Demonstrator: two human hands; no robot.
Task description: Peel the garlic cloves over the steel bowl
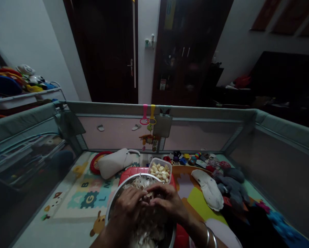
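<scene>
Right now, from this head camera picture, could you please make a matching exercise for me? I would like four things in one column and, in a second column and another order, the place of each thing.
Things:
1. peeled garlic cloves
2. papery garlic skins
3. metal bangles
4. pink strap

Places:
A. on the right wrist
B. in the clear plastic box
C. hanging from the playpen's top rail
D. in the steel bowl

Right pairs: 1-B, 2-D, 3-A, 4-C.
</scene>
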